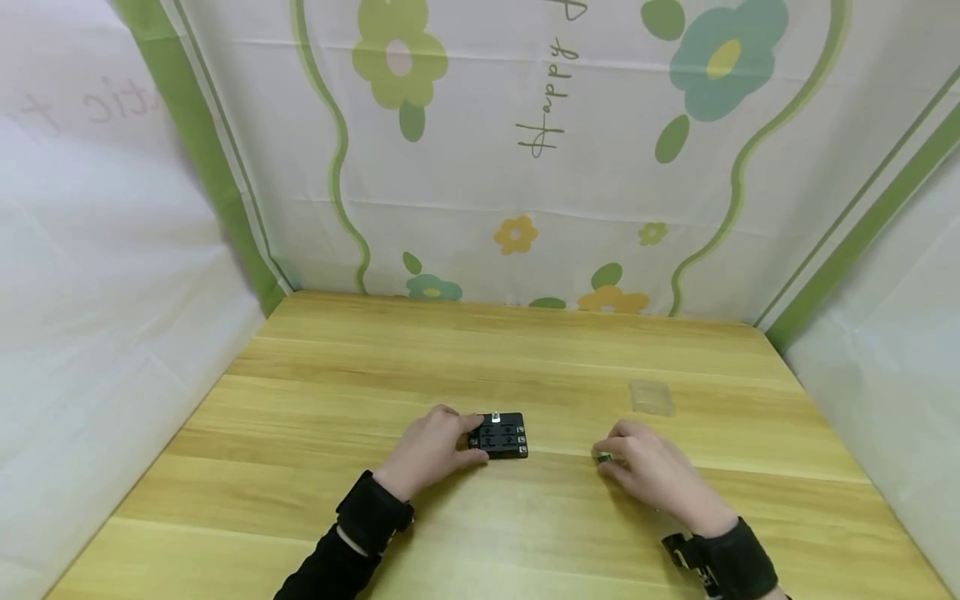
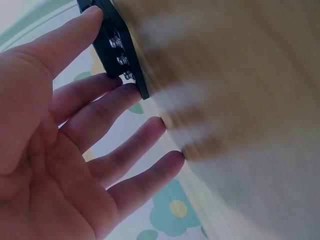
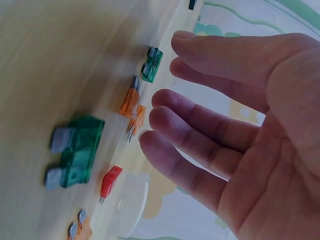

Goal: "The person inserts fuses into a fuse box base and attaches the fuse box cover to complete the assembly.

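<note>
In the head view a black fuse box (image 1: 508, 436) lies on the wooden table. My left hand (image 1: 427, 450) holds it at its left end, thumb on the near edge and index finger on the far one. The left wrist view shows metal screw terminals along the side of the fuse box (image 2: 116, 47). To the right, my right hand (image 1: 652, 471) hovers low with its fingertips close to a green blade fuse (image 3: 152, 65). Nothing sits between its loosely bent fingers in the right wrist view. Beside that fuse lie two orange blade fuses (image 3: 131, 100).
Nearer the right wrist camera lie another green blade fuse (image 3: 82, 152), a red one (image 3: 110, 181) and a further orange one (image 3: 80, 230). A clear plastic cover (image 1: 651, 398) rests beyond my right hand. White floral cloth (image 1: 465, 167) hangs behind the table (image 1: 420, 350) and along both sides.
</note>
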The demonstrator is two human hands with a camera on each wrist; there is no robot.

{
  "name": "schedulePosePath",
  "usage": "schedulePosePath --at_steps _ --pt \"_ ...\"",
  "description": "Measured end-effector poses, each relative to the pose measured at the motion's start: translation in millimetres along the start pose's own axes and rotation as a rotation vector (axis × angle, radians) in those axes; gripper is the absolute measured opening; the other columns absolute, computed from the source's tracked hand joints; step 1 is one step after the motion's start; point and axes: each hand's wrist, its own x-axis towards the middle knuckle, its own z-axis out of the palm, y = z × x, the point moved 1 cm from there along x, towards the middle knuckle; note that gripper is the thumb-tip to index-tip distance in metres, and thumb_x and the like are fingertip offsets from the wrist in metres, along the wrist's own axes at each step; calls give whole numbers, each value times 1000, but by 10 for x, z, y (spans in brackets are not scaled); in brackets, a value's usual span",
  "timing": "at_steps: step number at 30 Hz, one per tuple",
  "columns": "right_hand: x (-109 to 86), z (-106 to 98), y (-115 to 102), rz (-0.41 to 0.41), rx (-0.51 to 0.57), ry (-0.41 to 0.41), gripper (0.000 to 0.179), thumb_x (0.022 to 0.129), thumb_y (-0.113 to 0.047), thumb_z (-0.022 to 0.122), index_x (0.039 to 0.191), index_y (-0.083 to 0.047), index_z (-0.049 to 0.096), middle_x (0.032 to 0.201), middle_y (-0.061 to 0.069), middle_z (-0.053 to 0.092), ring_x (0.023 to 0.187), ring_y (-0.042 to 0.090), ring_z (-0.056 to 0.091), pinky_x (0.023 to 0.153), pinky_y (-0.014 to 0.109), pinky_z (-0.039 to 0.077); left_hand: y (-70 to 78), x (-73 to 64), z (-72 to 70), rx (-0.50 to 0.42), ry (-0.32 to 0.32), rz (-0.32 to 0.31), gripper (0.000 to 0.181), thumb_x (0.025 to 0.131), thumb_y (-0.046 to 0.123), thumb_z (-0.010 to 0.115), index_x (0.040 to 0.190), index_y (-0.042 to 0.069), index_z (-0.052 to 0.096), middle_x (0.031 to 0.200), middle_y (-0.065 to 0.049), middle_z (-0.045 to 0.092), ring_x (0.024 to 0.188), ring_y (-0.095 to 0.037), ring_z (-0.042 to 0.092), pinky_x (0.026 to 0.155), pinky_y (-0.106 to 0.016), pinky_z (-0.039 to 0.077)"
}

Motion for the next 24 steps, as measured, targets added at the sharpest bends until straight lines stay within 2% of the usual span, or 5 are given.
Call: schedulePosePath --at_steps 5,13,18,24 --pt "-15 6 -1 24 9 -11 19 80 -9 82 98 -12 78 88 -3 58 73 8 53 58 23 43 -5 -6 10 -8 -11 -17 58 85 42 77 132 10 64 116 -12 66 113 -32 57 90 -44 49" --pt "-33 21 -8 33 25 -15 18 80 -8 82 97 -12 78 90 -4 59 76 10 58 61 25 48 -8 -40 46 -8 -17 -12 58 86 42 75 134 10 63 117 -14 66 112 -32 57 89 -45 49" --pt "-23 16 2 29 -2 3 16 79 -9 82 94 -13 79 92 -4 63 79 12 63 65 28 52 -3 -37 34 -21 -25 -15 58 87 41 74 134 9 63 120 -17 64 115 -34 56 92 -46 48" --pt "-13 25 11 13 -40 28 16 78 -8 83 92 -13 79 91 -5 60 82 13 59 65 29 51 -11 -17 19 -15 -31 -30 59 87 42 74 134 10 63 123 -20 62 118 -35 55 93 -47 47"
